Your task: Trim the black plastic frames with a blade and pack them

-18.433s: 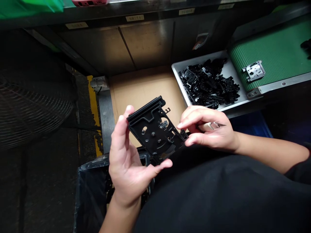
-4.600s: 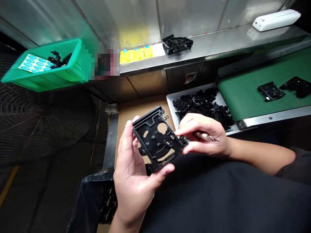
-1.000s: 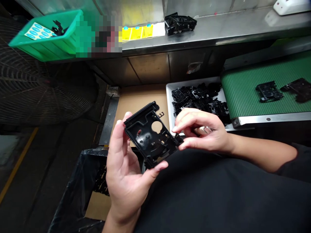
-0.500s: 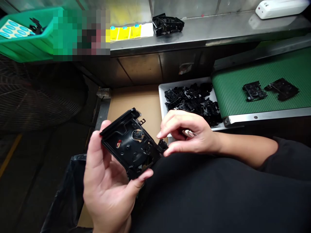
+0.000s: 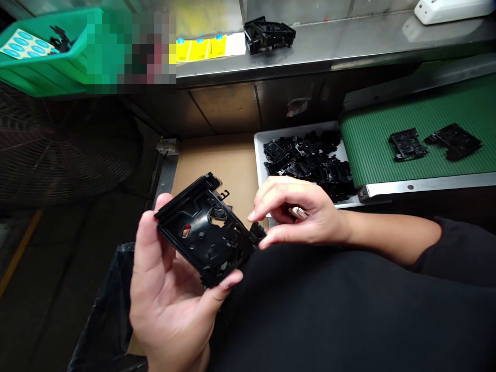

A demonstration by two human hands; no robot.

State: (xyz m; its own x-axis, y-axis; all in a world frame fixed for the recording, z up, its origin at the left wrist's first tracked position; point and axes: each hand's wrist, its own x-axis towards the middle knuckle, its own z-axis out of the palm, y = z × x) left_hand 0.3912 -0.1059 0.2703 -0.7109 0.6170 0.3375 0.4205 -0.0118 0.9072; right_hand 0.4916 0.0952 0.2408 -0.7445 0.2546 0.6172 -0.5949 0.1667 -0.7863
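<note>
Left hand: The left hand [image 5: 163,294] is cradling a black plastic frame [image 5: 203,230], its fingers curling up behind one edge and its thumb reaching under the lower edge, so it is closed firmly around the part.

Right hand: The right hand [image 5: 302,214] is partly closed, tucking slim metal tweezers [image 5: 298,212] against its fingers, while its thumb is pressing near the frame's right corner.

Frame: The frame is being held tilted in the air between both hands, above a cardboard sheet [image 5: 209,165] and a black bin liner [image 5: 104,310].

Tray: A white tray [image 5: 259,155] is sitting just beyond the right hand, carrying a heap of black plastic parts [image 5: 306,163].

Belt: A green conveyor belt [image 5: 372,155] is running beside the tray, carrying two black parts [image 5: 406,144] [image 5: 453,140], well apart from the hands.

Desk: A steel desk [image 5: 349,51] is holding another black part [image 5: 269,34], yellow labels [image 5: 205,49] and a white device [image 5: 449,10].

Left side: A green bin [image 5: 42,67] is holding a sheet of blue round stickers [image 5: 23,44], above a wire-guarded fan [image 5: 58,150].
</note>
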